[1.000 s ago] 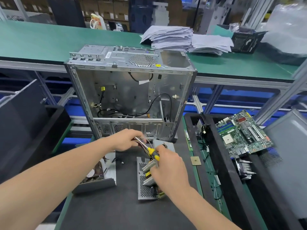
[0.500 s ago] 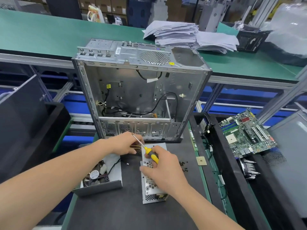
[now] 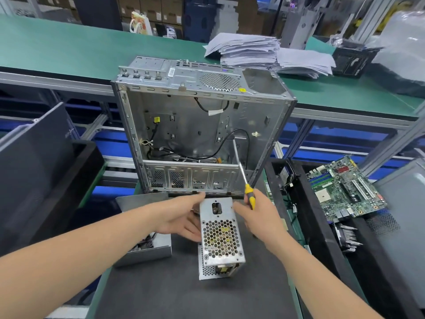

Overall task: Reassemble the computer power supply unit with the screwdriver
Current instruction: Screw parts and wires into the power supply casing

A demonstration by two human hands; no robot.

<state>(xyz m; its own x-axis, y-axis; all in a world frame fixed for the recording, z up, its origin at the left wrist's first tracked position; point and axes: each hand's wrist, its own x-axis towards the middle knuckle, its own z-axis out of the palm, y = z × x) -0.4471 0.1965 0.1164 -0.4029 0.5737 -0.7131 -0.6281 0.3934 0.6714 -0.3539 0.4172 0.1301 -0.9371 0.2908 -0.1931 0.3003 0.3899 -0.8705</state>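
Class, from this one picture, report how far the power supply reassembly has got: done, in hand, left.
Done: the perforated housing already sits over the internals. In hand: the left hand steadies it while the right hand holds the screwdriver, tip pointing up, away from it. Left: the second metal shell lies apart beside it, so joining and screwing remain.

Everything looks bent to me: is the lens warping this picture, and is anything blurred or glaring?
Head view: wide lens makes the computer case taper downward and stretches the forearms; far shelves look soft; the screwdriver shaft is slightly smeared; light is even, mild sheen on the case, no harsh glare.
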